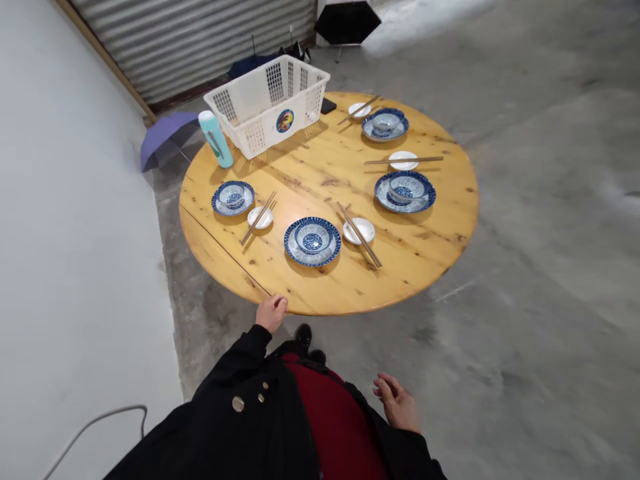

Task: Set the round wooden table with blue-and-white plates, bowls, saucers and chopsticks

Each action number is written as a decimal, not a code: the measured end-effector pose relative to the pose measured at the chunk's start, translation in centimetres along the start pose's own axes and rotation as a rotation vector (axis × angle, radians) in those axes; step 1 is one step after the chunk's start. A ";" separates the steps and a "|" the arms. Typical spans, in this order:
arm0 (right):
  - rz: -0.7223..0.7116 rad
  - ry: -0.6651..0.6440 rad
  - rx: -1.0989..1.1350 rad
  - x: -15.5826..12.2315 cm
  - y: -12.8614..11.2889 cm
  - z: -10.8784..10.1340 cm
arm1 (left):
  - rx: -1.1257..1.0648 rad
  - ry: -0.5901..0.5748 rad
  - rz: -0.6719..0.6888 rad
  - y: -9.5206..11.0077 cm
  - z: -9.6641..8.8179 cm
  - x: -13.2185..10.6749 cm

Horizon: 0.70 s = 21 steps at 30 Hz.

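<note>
My left hand (271, 312) is loosely curled just below the near edge of a round wooden table (425, 247), holding nothing that I can see. My right hand (397, 402) hangs by my side over the concrete floor, fingers apart and empty. On the table are several place settings, each a blue patterned plate with a bowl on it; the nearest plate (313, 241) is closest to my left hand. Beside it a small white dish (359, 230) carries a pair of chopsticks (360, 235). A white plastic basket (267, 103) stands at the far side.
A teal bottle (215, 138) stands next to the basket. A purple umbrella (165, 137) lies on the floor by the white wall at left, with dark umbrellas (347, 21) further back. A grey cable (95, 422) runs along the floor at lower left.
</note>
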State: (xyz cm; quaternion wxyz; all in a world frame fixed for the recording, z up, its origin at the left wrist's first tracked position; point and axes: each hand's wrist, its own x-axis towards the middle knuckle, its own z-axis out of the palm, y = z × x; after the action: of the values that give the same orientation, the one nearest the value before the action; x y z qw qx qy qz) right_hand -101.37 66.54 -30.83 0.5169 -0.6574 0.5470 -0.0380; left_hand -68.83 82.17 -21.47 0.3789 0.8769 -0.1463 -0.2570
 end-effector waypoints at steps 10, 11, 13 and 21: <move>0.064 -0.029 -0.001 4.0 -3.2 -2.7 | 0.426 0.478 0.153 3.3 -5.7 9.2; 0.061 -0.034 -0.005 4.3 -3.4 -2.7 | 0.483 0.499 0.155 3.7 -6.8 10.6; 0.053 -0.044 -0.014 4.8 -3.9 -2.7 | 0.583 0.496 0.101 4.3 -8.5 13.2; 0.019 -0.009 -0.055 4.1 -5.8 -2.1 | 0.734 0.365 -0.172 5.0 -9.8 20.5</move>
State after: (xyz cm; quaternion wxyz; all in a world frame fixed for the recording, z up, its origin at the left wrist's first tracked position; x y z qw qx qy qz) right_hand -97.07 61.30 -27.82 0.5015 -0.6664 0.5515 -0.0151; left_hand -46.69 75.32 -19.03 0.0383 0.9939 -0.0850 -0.0589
